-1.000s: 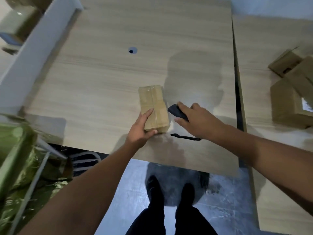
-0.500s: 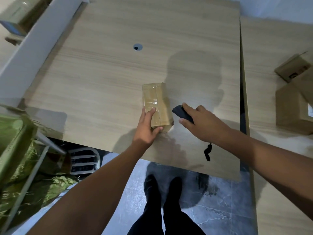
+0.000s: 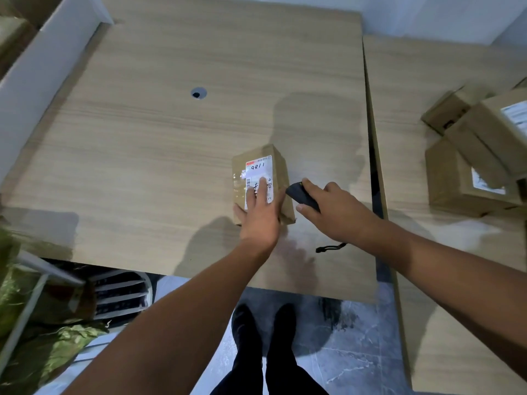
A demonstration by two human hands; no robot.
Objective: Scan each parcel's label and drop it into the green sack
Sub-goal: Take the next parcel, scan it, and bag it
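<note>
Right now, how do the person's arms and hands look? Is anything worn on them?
Both arms are bare as far as the view shows: no sleeve on the left arm or the right arm. The left hand and right hand have no gloves, and I see no watch, ring or bracelet. A thin black cord shows by the right wrist.

A wooden table (image 3: 142,166) with a round hole (image 3: 198,93) stands just beside a second table (image 3: 405,95).
</note>
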